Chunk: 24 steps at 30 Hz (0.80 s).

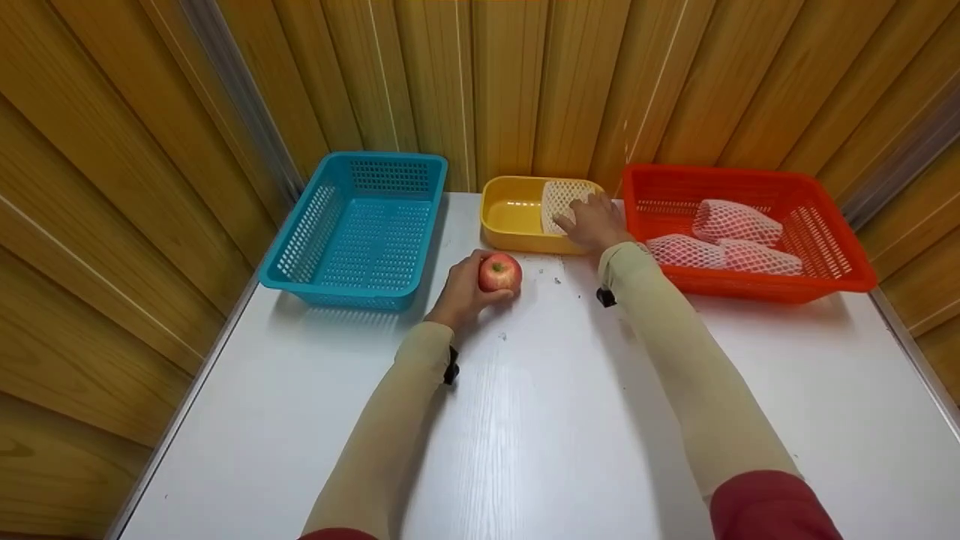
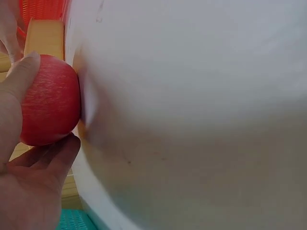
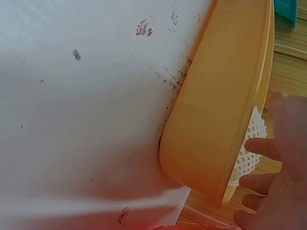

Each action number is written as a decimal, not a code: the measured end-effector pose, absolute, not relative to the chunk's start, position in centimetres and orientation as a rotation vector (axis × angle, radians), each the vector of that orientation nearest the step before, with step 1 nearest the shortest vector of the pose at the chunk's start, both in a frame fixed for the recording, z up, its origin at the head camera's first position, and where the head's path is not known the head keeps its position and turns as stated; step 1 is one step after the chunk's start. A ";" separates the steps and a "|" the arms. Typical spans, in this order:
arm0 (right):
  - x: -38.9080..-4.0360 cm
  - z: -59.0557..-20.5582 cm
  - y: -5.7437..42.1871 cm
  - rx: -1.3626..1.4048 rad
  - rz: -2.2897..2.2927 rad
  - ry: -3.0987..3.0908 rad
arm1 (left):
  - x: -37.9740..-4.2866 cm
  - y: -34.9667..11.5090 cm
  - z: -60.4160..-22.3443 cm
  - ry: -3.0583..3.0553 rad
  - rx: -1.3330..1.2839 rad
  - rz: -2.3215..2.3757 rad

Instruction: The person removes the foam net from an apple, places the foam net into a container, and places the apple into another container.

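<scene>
My left hand (image 1: 463, 291) grips a red apple (image 1: 500, 273), thumb on one side and fingers on the other; the left wrist view shows the apple (image 2: 52, 100) low over the white table. A white foam fruit net (image 1: 561, 204) lies in the right part of the small yellow basket (image 1: 517, 241). Over that basket's right end is my right hand (image 1: 598, 223). Seen from the right wrist, its fingers (image 3: 264, 183) are spread at the net (image 3: 249, 151), with the thumb standing apart from them.
At the left stands a blue-green basket (image 1: 345, 294) with perforated walls. A red basket (image 1: 750, 286) at the right holds several fruits in white foam nets (image 1: 739, 222). Wood-patterned panels (image 1: 510, 90) rise behind the table (image 1: 540, 420). Small dark specks mark the tabletop.
</scene>
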State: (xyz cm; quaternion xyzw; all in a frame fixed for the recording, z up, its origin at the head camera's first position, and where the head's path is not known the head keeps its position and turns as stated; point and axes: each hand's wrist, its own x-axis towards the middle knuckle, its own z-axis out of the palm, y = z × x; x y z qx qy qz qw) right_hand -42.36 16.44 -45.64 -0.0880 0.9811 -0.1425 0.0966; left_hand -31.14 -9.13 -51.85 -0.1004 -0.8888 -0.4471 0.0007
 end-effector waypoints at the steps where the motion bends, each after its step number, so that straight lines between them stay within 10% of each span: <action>1: -42.3 -45.7 16.4 -0.271 -0.420 2.917 | -31.1 -9.1 -51.6 -2.814 -0.314 -1.377; 24: -40.6 -46.4 15.8 -0.502 -0.595 3.032 | -32.4 -7.5 -47.3 -3.191 -0.357 -0.922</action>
